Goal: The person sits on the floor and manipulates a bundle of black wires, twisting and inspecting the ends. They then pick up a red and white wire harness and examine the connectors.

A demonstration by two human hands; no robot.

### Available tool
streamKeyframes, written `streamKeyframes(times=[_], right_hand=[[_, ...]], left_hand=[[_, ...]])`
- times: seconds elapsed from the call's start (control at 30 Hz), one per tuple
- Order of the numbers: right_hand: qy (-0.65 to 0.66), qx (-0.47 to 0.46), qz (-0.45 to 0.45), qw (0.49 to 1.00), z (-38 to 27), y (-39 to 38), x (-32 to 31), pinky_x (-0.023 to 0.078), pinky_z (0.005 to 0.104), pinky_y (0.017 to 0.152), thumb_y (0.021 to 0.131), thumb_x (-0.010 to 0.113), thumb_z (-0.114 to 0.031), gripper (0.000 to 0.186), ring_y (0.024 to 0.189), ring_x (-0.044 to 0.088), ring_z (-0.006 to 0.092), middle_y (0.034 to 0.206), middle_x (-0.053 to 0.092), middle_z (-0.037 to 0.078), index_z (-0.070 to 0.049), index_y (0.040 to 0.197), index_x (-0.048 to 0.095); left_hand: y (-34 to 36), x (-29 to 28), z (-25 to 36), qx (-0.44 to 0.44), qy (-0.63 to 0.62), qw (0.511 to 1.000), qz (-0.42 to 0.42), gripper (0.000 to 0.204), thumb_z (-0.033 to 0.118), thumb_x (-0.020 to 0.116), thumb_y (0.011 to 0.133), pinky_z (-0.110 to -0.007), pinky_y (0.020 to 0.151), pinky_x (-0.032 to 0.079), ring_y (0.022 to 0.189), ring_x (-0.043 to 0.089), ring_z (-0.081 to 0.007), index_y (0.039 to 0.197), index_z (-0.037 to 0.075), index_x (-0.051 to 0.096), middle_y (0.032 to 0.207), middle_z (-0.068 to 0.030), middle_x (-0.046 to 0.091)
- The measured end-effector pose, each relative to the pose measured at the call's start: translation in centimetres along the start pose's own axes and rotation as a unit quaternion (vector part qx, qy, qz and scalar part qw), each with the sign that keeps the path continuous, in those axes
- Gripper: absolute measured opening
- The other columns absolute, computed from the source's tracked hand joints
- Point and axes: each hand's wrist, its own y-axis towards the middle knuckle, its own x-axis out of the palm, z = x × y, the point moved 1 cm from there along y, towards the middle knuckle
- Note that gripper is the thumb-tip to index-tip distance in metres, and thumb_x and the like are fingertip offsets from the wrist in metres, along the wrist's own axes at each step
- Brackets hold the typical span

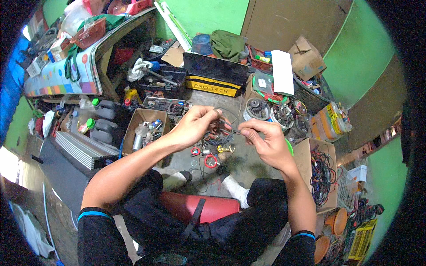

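My left hand [199, 126] is raised over the floor in front of me, thumb and index finger pinched on a thin dark cable [229, 127]. My right hand [266, 141] pinches the same cable a little to the right, with its fingers curled. Part of the cable arcs up between both hands. Below them on the floor lies a heap of tangled wires [215, 138]. A red coil of wire [211, 161] and a yellow ring-shaped piece [226, 149] sit closer to my feet. The cable's exact ends are too small to make out.
A cardboard box of bottles and cans [144, 116] stands left, beside dark jugs [105, 126] and a finned metal panel [84, 150]. On the right are a box of cables [305, 162] and a bucket of parts [257, 116]. A black toolbox with a yellow band [213, 87] lies ahead.
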Motion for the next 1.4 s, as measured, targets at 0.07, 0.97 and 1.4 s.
streamKeyframes(times=[0.07,0.97,1.4], right_hand=[[0.005,-0.015,0.026,1.000,0.6,-0.1,0.5,0.049,0.0301,0.068,0.091,0.057,-0.013,0.017,0.073,0.064,0.0210,0.078,0.064,0.012,0.004,0.086,0.061],[-0.137,0.006,0.271,0.953,1.3,-0.6,-4.0,0.047,0.0331,0.088,0.081,0.063,-0.008,0.025,0.098,0.061,0.0232,0.104,0.064,0.010,-0.002,0.105,0.065],[0.060,0.054,0.291,0.953,1.1,-0.4,-1.6,0.051,0.0301,0.063,0.088,0.060,-0.009,0.013,0.066,0.063,0.0181,0.076,0.067,0.008,0.003,0.091,0.065]], left_hand=[[-0.3,0.1,0.9,-0.050,0.061,0.997,-0.005,0.037,0.027,0.044,0.098,-0.026,0.054,0.044,0.064,0.057,-0.0072,0.077,-0.001,0.058,0.073,-0.0046,0.063],[-0.6,-1.4,1.8,0.065,0.319,0.945,-0.022,0.046,0.030,0.048,0.099,-0.031,0.045,0.027,0.055,0.031,-0.0052,0.065,-0.001,0.052,0.055,0.0046,0.035],[-1.4,-0.3,2.4,0.074,0.286,0.954,-0.042,0.043,0.029,0.048,0.099,-0.030,0.046,0.028,0.056,0.033,-0.0051,0.068,0.000,0.050,0.057,0.0052,0.037]])
